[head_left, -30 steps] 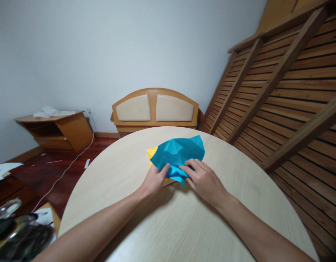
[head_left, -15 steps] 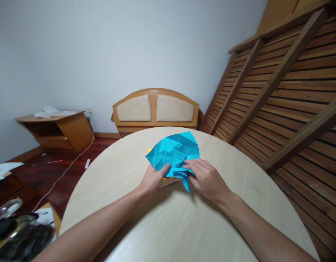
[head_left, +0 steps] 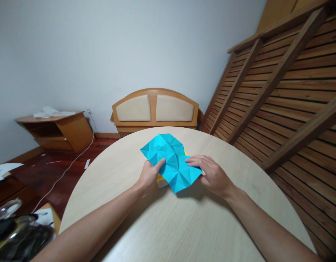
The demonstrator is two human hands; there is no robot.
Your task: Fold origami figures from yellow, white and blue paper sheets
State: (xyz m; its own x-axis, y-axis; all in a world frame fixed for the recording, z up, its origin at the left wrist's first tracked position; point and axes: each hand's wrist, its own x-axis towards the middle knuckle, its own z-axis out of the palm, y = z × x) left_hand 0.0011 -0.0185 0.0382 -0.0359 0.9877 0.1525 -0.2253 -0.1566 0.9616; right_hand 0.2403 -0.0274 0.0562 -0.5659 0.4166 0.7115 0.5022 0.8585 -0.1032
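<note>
A creased sheet of blue paper (head_left: 172, 160) is held just above a round pale wooden table (head_left: 184, 225). My left hand (head_left: 150, 174) pinches its left edge, thumb on top. My right hand (head_left: 211, 174) grips its right edge. Under the blue sheet lies yellow paper (head_left: 160, 178), mostly hidden, with a sliver showing near my left hand and another at the far right edge.
A wooden bed headboard (head_left: 155, 109) stands behind the table against the wall. A slatted wooden bed frame (head_left: 280, 94) leans at the right. A low wooden cabinet (head_left: 57, 131) is at the left, a white cable (head_left: 66, 169) crosses the floor, and dark clutter (head_left: 17, 236) sits at bottom left.
The blue paper has been turned and spread out flatter, its lower corner now pointing toward me. My right hand moved right to its edge; my left hand stayed near the left edge.
</note>
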